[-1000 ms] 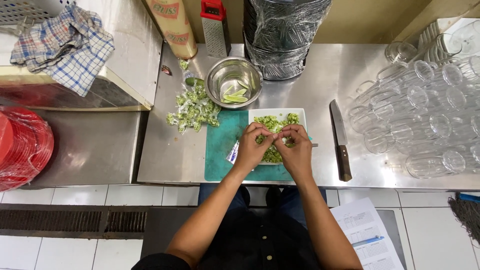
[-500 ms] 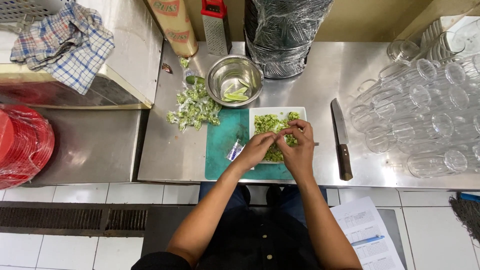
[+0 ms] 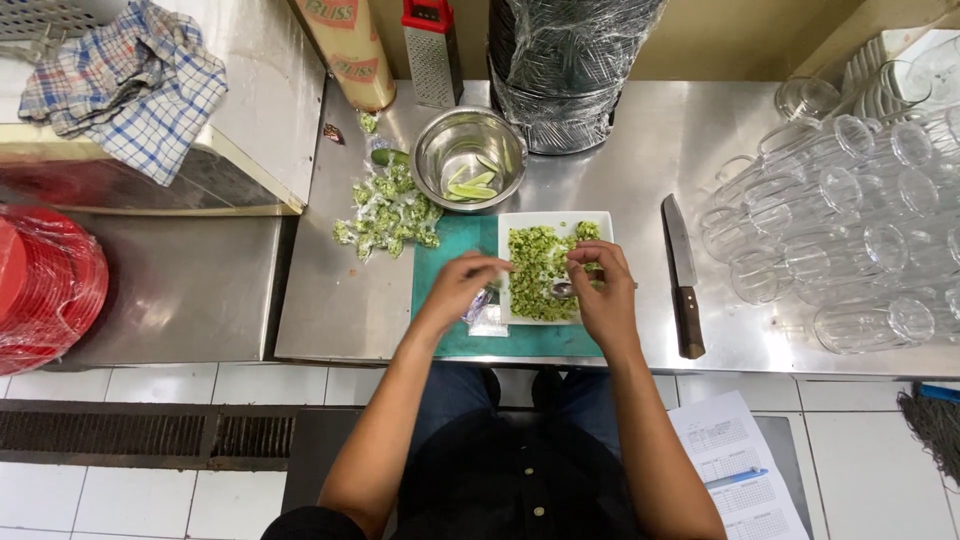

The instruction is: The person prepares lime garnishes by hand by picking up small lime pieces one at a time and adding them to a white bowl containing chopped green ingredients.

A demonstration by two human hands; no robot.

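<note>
A white square plate (image 3: 590, 222) heaped with chopped green bits stands on a teal cutting board (image 3: 440, 250). My right hand (image 3: 603, 290) is over the plate's right half, fingers closed on a small metal spoon (image 3: 561, 290) whose bowl lies in the greens. At the plate's left rim is my left hand (image 3: 462, 285), fingers curled; what it grips, if anything, is hidden. A crumpled clear plastic scrap (image 3: 487, 318) lies just below it on the board.
A steel bowl (image 3: 468, 150) with lime wedges and a pile of plastic-wrapped green pieces (image 3: 388, 210) sit behind the board. A knife (image 3: 683, 275) lies to the right, with several upturned glasses (image 3: 850, 240) beyond it. A grater (image 3: 432, 50) stands at the back.
My left hand has drawn back from the middle of the plate to its left rim. My right hand stays over the greens, shifted slightly right.
</note>
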